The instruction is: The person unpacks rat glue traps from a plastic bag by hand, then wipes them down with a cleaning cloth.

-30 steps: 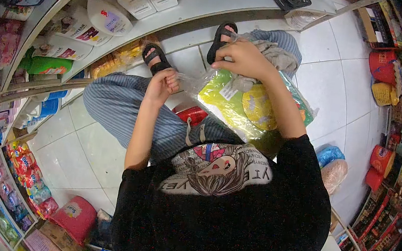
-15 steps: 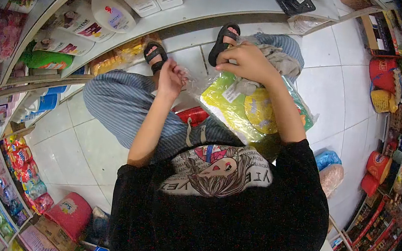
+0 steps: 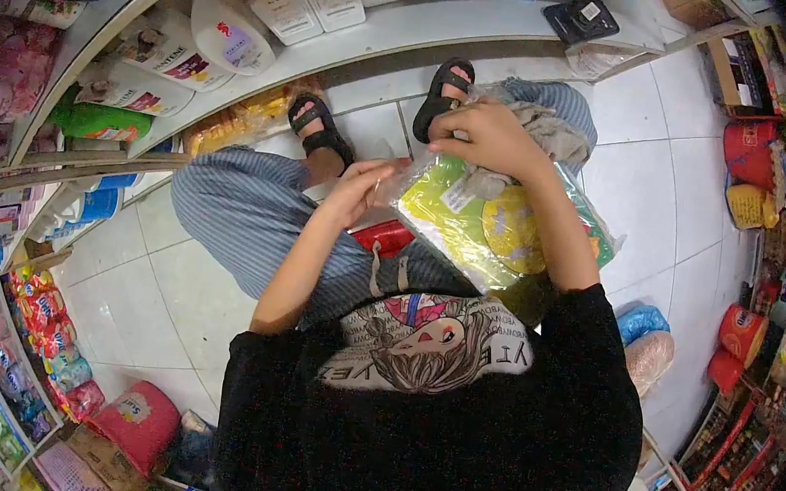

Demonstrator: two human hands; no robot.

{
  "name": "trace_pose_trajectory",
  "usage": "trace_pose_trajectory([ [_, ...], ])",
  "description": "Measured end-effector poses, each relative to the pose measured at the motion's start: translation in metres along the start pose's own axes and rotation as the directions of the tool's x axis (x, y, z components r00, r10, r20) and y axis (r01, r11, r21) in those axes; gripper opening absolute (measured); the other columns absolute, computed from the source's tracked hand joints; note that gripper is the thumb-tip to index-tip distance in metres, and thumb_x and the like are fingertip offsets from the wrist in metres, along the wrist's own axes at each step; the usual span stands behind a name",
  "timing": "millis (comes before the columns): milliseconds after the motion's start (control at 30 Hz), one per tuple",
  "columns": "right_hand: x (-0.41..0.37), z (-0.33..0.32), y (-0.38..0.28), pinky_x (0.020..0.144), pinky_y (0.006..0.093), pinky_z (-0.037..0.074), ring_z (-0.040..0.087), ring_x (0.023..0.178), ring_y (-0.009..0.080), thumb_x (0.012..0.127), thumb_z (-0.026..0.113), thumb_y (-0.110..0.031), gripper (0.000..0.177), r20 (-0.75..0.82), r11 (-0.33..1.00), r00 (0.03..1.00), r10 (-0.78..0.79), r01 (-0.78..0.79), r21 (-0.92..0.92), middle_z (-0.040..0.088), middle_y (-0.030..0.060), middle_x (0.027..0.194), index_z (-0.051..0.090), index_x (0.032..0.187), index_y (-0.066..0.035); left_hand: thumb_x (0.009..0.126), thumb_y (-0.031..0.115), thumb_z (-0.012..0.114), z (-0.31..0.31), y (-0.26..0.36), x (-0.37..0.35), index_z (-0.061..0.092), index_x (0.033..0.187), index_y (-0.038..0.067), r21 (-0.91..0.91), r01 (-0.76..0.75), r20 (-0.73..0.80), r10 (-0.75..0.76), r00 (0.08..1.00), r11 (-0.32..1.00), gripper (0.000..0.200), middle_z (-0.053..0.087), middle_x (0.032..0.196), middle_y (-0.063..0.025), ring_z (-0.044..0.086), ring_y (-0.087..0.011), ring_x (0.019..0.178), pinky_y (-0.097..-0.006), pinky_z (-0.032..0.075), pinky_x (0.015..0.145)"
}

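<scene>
A flat yellow and green package (image 3: 459, 229) in clear plastic lies on my lap, tilted, with a white label near its upper left part. My left hand (image 3: 358, 189) is closed on the loose clear plastic at the package's left end. Over the package's far edge, my right hand (image 3: 487, 137) has its fingers curled round a crumpled grey cloth (image 3: 547, 127), part of which rests on the package. Just below my left hand, a red item (image 3: 382, 236) shows between my legs, partly hidden by the package.
A shelf ahead holds white bottles (image 3: 232, 34) and a black item (image 3: 581, 19). Packets (image 3: 46, 316) fill shelves at the left. More goods, with red packs (image 3: 740, 332), stand at the right. White floor tiles (image 3: 630, 191) surround my legs.
My left hand has moved down and right onto the clear plastic and closed on it. The right hand stays at the cloth; the whole view has shifted slightly.
</scene>
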State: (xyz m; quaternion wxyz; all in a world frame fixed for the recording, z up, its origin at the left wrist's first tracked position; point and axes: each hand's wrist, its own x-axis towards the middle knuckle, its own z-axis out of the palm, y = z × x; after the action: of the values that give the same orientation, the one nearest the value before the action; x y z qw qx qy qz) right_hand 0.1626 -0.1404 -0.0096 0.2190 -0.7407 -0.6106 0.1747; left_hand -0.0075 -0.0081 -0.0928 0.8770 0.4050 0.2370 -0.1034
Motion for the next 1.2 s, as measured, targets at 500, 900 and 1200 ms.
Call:
trace_pose_trajectory([
  [500,0.0,0.017,0.0,0.076,0.0362,0.034,0.048,0.082,0.0269,0.065,0.054,-0.032,0.031,-0.111,0.978,0.989,-0.1,0.076,-0.197,0.051,0.0117,0.079,0.052,0.075,-0.003,0.066,0.01,0.051,-0.014,-0.022,0.016,0.051,0.077,0.003,0.067,0.067,-0.378,-0.037,0.925,0.996,0.014,0.052,0.073,-0.0025,0.048,-0.0112,0.065,-0.0236,0.04,0.057],
  [900,0.015,0.027,-0.02,0.07,0.0381,0.028,0.053,0.065,0.023,0.065,0.044,-0.05,0.045,0.079,0.915,0.997,-0.022,0.052,-0.401,0.053,0.0108,0.061,0.055,0.067,-0.006,0.081,0.019,0.033,0.041,-0.035,0.008,0.046,0.072,0.004,-0.627,-0.232,-0.341,0.005,0.94,0.744,0.022,0.049,0.076,-0.0101,0.049,-0.0218,0.075,-0.0339,0.041,0.069],
  [1200,0.005,-0.062,-0.094,0.067,0.0336,0.028,0.047,0.078,0.0166,0.069,0.051,-0.029,0.021,-0.106,0.934,0.968,-0.227,0.186,-0.305,0.05,0.003,0.074,0.049,0.071,-0.007,0.079,0.021,0.046,0.089,0.044,-0.055,0.043,0.068,0.005,-0.296,-0.604,-0.492,0.425,0.76,0.74,0.019,0.042,0.064,-0.0005,0.042,-0.0107,0.058,-0.0235,0.037,0.055],
])
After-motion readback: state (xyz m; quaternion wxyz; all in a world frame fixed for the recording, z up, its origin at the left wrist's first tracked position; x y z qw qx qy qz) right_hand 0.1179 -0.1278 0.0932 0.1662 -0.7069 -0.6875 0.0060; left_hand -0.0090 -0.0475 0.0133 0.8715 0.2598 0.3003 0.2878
